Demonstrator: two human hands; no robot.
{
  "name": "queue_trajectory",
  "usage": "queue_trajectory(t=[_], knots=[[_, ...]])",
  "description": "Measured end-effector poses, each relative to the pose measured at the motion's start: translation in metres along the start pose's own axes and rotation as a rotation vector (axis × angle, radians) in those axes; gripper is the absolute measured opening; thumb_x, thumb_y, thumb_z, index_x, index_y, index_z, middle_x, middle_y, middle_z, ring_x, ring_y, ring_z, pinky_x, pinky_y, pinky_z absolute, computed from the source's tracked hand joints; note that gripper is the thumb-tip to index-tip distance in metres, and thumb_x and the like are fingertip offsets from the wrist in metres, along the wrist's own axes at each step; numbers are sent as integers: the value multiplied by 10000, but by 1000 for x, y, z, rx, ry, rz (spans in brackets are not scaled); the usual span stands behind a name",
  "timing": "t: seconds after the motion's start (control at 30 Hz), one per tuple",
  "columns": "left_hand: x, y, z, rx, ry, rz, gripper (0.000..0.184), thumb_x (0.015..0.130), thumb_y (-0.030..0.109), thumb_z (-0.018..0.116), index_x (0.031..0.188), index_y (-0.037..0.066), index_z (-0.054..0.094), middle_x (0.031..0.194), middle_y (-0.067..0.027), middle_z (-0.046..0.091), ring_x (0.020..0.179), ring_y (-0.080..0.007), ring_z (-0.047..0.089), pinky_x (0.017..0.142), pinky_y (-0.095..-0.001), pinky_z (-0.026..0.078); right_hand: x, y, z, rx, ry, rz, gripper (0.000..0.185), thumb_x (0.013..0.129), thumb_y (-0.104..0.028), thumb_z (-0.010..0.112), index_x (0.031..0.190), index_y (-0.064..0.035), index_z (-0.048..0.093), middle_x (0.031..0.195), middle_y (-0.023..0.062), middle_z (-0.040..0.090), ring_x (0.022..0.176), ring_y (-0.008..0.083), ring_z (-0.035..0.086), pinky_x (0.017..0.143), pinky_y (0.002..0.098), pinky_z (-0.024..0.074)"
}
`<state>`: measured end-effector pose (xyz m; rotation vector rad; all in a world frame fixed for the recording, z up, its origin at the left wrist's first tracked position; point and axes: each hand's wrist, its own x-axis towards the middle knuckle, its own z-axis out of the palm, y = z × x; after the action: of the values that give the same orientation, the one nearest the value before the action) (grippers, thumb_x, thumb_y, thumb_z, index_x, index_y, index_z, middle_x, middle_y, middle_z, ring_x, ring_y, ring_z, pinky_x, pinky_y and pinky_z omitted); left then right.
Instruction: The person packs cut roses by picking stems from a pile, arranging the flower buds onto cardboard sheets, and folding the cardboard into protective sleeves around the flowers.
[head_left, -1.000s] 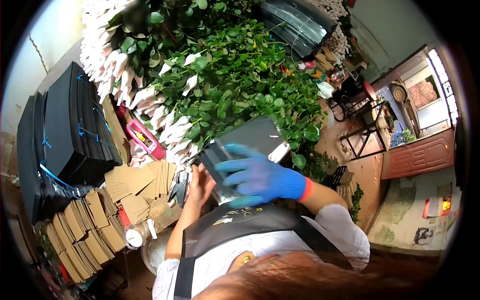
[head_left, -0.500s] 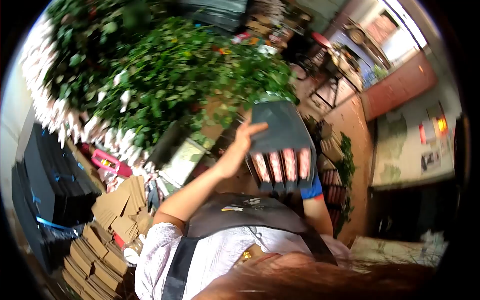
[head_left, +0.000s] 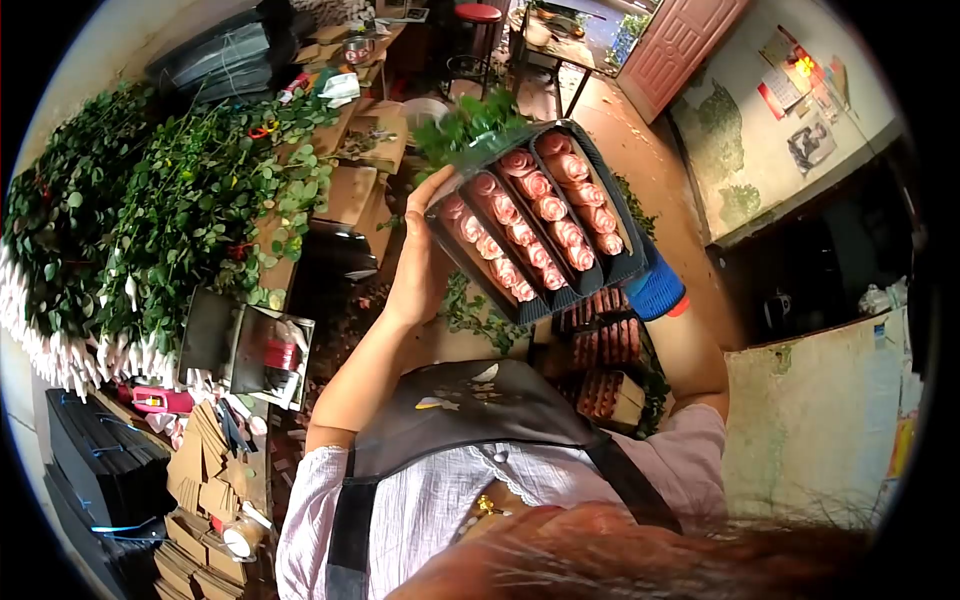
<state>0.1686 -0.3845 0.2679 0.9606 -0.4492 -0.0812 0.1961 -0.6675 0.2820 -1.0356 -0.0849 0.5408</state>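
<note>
A bundle of pink roses (head_left: pixel 545 215) is held up in front of my chest, tilted with its blooms toward me. The blooms sit in several rows between black corrugated card sheets, and green leaves (head_left: pixel 470 130) stick out at the far end. My left hand (head_left: pixel 425 245) grips the bundle's left side, the fingers partly hidden behind it. On the right side my right hand (head_left: pixel 655 285), in a blue knit glove, supports the bundle from beneath; its fingers are out of sight.
A heap of leafy rose stems (head_left: pixel 150 210) covers the table at left. Stacked black card sheets (head_left: pixel 100 450) and brown cardboard pieces (head_left: pixel 205 470) lie lower left. More wrapped rose bundles (head_left: pixel 605 345) stand on the floor below. A red stool (head_left: pixel 478 14) is farther back.
The bundle has tipped so that its rose blooms now face me, where the black wrap showed before. My left hand has moved from its top face to its left side. The view has turned right.
</note>
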Motion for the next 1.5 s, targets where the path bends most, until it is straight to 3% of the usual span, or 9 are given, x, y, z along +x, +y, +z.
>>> queue_trajectory(t=[0.33, 0.7, 0.83, 1.03, 1.07, 1.27, 1.3, 1.37, 1.5], knots=[[17, -54, 0, -42, -15, -380, 949, 913, 827, 311, 1578, 158, 200, 1597, -136, 290, 1455, -366, 308, 1061, -684, 349, -24, 36, -37, 150, 80, 13, 560, 987, -202, 573, 1498, -44, 404, 1463, 93, 516, 1276, 216, 539, 1099, 396, 420], [81, -56, -67, 145, -203, -229, 874, 975, 741, 305, 1592, 130, 206, 1657, -125, 151, 1521, -356, 177, 1164, -603, 275, 23, -39, -9, 121, 383, -137, 513, 1047, -328, 464, 1467, -33, 450, 1381, 116, 578, 1130, 206, 620, 961, 374, 514], [63, -93, -134, 259, -249, -570, 751, 1023, 643, 356, 1515, 77, 399, 1484, -153, 478, 1390, -289, 452, 1092, -487, 416, 23, -85, -39, 96, 514, -189, 519, 1069, -373, 425, 1456, -29, 466, 1352, 124, 601, 1077, 203, 649, 910, 367, 548], [-19, -182, -244, 421, 95, -1050, 541, 1013, 494, 546, 1372, 90, 549, 1301, -123, 629, 1220, -277, 596, 937, -440, 542, 45, -85, -257, 69, 672, -341, 529, 1026, -507, 510, 1341, -88, 584, 1206, 84, 689, 1026, 226, 676, 869, 416, 581], [-18, -179, -234, 421, 231, -1142, 407, 1035, 383, 559, 1301, 78, 608, 1146, -52, 689, 1046, -171, 649, 850, -370, 562, 33, -86, -306, 57, 368, -201, 532, 999, -527, 556, 1290, -86, 611, 1164, 46, 698, 996, 193, 671, 840, 376, 576], [-28, -244, -225, 395, 343, -1300, 365, 1025, 306, 597, 1269, 36, 604, 1116, -83, 699, 974, -173, 675, 824, -289, 528, 93, 14, -495, -385, 1393, -381, 633, 998, -441, 592, 1345, 82, 511, 1199, 142, 646, 999, 238, 604, 884, 392, 502], [-17, -250, -214, 411, 335, -1348, 349, 1033, 270, 586, 1270, 15, 595, 1137, -109, 698, 967, -189, 689, 876, -304, 545, 104, 34, -523, -507, 1471, -505, 659, 998, -490, 559, 1274, 108, 568, 1166, 165, 677, 970, 260, 626, 876, 394, 501], [-4, -261, -203, 554, 119, -1352, 345, 1043, 263, 571, 1265, 1, 601, 1134, -93, 698, 976, -149, 676, 872, -282, 535, 108, 69, -585, -581, 1589, -103, 745, 987, -572, 522, 1232, 127, 601, 1140, 198, 704, 963, 274, 648, 878, 396, 498], [6, -263, -183, 707, 164, -1278, 330, 1046, 244, 566, 1258, -4, 615, 1075, -63, 718, 949, -109, 653, 863, -257, 518, 125, 141, -633, -394, 1635, 17, 715, 969, -552, 536, 1259, 97, 609, 1145, 247, 697, 1012, 283, 652, 869, 398, 497]])
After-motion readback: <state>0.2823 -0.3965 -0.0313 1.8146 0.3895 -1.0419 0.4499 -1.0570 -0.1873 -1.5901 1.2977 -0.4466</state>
